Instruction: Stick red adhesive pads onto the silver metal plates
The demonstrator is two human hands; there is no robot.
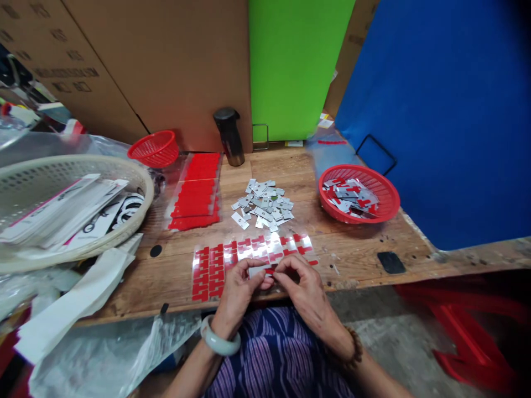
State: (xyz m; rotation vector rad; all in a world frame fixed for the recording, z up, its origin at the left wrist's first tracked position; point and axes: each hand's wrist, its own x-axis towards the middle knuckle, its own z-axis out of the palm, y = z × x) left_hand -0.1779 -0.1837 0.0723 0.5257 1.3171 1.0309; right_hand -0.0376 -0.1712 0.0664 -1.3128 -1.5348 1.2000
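Close to the table's front edge, my left hand point(240, 287) is closed on a small silvery metal plate point(257, 271), held between thumb and fingers. My right hand point(302, 288) pinches at a small red sticker point(269, 271) lying against that plate's right end. Under and behind both hands is a clear sheet of red T-shaped stickers point(215, 271), part of it hidden by the left hand. Beyond the sheet lies a loose pile of similar metal plates point(265, 205). To the right, a red plastic basket point(381, 213) holds plates bearing red stickers.
Stacked red sticker sheets point(194, 190) lie left of the pile. Behind them stand a small red basket point(153, 150) and a dark bottle point(230, 138). A large cream basket point(143, 221) with printed cards fills the left. A blue panel point(448, 127) borders the right.
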